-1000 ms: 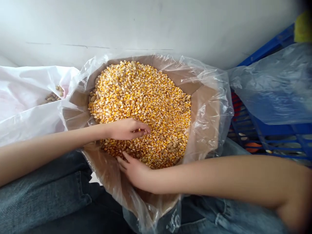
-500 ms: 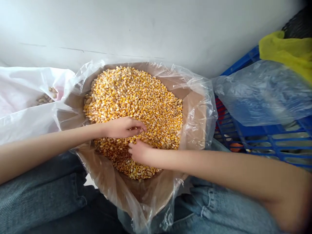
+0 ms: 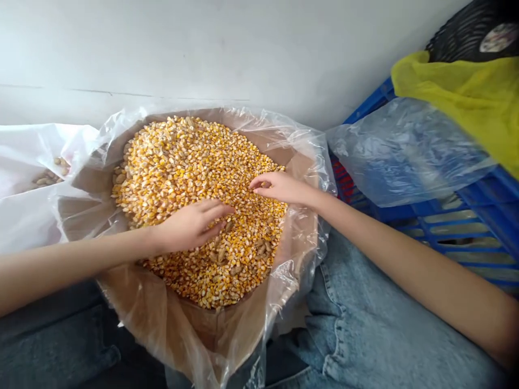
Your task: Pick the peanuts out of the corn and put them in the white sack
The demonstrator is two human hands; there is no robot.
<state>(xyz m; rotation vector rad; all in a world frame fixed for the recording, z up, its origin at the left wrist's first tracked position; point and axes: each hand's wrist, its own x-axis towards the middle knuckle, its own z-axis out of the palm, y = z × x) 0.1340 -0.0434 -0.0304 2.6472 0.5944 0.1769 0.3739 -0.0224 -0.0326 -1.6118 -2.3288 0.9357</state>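
Observation:
A heap of yellow corn kernels [image 3: 190,156] fills a cardboard box [image 3: 214,329] lined with a clear plastic bag [image 3: 279,292]. Several peanuts in their shells [image 3: 263,248] lie on the kernels at the near right; others sit below my left fingers. My left hand [image 3: 194,224] hovers low over the middle of the corn, palm down, fingers stretched and thumb apart. Over the right side of the heap is my right hand [image 3: 278,186], its fingers loosely bent, with a small gap between thumb and forefinger. I make out nothing held in either hand.
A white bag [image 3: 36,146] with some peanuts [image 3: 51,175] in it stands at left. On the right, a blue plastic crate [image 3: 458,221] carries a clear plastic bag [image 3: 409,151], a yellow cloth [image 3: 458,86] and a black round object [image 3: 458,32]. A white wall [image 3: 243,54] rises behind.
My right hand has moved from the near middle of the corn to its far right side. The left has drawn slightly nearer and left. Peanuts now show where the right hand was.

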